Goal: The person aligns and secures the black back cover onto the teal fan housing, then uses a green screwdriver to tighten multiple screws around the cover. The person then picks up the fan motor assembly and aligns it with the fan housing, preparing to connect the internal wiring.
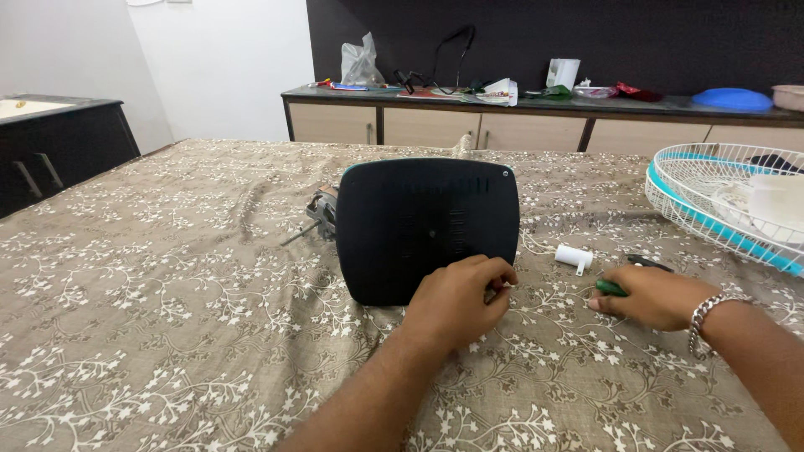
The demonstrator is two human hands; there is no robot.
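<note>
Hands at a dismantled fan's motor housing on a cloth-covered counter (167, 335).

The left hand (456, 301), its grip pinched narrow, touches the lower edge of the dark, rigid plastic motor housing (423, 226), likely light and best held by its rim. The right hand (649, 295) is closed around a green-handled screwdriver (610, 288) near a white wire grille (712, 201).

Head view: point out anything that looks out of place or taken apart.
The dark fan housing lies on the patterned cloth with its motor and shaft exposed at the left. The white wire guard sits apart at the right edge, detached.
</note>
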